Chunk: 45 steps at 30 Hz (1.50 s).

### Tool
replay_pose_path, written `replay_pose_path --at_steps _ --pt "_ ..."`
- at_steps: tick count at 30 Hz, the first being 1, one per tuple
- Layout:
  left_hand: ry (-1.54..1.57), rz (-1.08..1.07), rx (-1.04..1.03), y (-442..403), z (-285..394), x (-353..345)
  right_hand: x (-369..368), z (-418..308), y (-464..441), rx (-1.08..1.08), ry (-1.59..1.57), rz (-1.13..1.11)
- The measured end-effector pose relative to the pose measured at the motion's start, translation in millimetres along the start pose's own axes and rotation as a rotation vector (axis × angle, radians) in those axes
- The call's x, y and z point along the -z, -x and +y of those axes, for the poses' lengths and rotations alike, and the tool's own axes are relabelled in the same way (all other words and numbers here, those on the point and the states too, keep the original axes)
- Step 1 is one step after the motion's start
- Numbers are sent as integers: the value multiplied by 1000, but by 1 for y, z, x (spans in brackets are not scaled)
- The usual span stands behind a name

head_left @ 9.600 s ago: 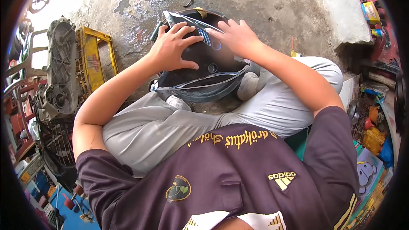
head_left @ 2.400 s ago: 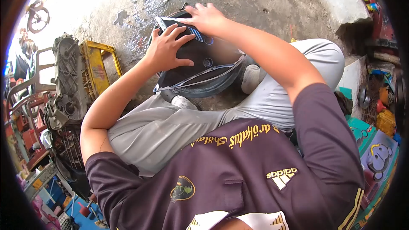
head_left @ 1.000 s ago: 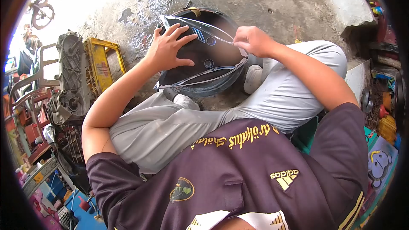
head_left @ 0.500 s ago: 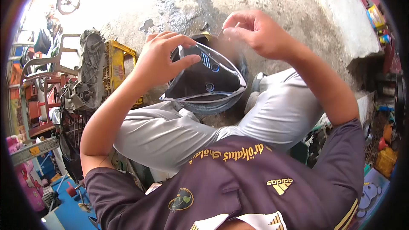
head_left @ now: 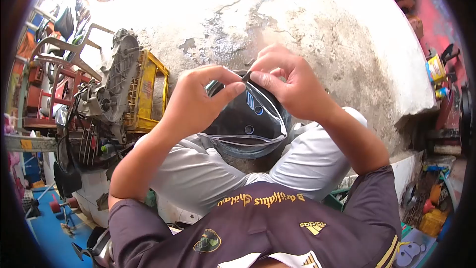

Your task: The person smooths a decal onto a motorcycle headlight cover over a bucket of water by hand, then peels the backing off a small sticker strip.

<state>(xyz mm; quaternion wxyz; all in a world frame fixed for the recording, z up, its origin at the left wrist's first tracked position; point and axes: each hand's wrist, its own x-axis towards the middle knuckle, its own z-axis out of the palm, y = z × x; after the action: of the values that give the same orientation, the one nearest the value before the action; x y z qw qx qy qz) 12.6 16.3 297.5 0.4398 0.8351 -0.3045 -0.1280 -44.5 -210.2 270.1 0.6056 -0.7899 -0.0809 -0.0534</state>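
Note:
A black, roughly triangular panel point(head_left: 233, 119) with pale edging, three light-blue stripes and two blue-ringed round spots lies over a round dark basin point(head_left: 248, 151) between my knees. My left hand point(head_left: 196, 97) is closed in a pinch at the panel's far corner, thumb and index finger nearly together. Touching the same corner from the other side, my right hand point(head_left: 287, 77) pinches a small black piece point(head_left: 246, 76) between thumb and fingers. The fingertips of both hands almost meet there and partly hide the corner. I cannot tell whether the small piece is joined to the panel.
On the left stand a yellow crate point(head_left: 153, 89), a grey metal engine casing point(head_left: 119, 77) and a chair frame point(head_left: 74, 47). Wet patches mark the concrete floor point(head_left: 317, 34) ahead. A low white ledge point(head_left: 396, 69) runs along the right, with assorted parts beyond it.
My right hand has come down and left to the panel's far corner. My left hand has closed from a loose, parted grip into a pinch there. The camera view has shifted.

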Motion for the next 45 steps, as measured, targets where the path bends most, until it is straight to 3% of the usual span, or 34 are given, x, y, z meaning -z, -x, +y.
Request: replay_pose_path --at_steps 6,12,18,20,29,34,45 --pt "90 25 88 1 -11 0 -10 5 -9 34 88 -13" --pt "-84 38 32 -25 -4 0 -7 22 -9 26 30 78" --pt "-204 179 -159 -36 -37 -12 -4 36 -12 -52 -113 93" --pt "-270 155 -201 -39 -37 -6 -4 42 -11 -161 -264 83" --pt "-306 138 -394 -38 -41 -11 -1 41 -3 -268 -390 57" --pt "-278 131 -419 -40 -44 -11 -5 47 -2 -223 -384 92" --pt "-336 186 -503 -49 -53 -9 -8 62 -6 -404 -428 12"
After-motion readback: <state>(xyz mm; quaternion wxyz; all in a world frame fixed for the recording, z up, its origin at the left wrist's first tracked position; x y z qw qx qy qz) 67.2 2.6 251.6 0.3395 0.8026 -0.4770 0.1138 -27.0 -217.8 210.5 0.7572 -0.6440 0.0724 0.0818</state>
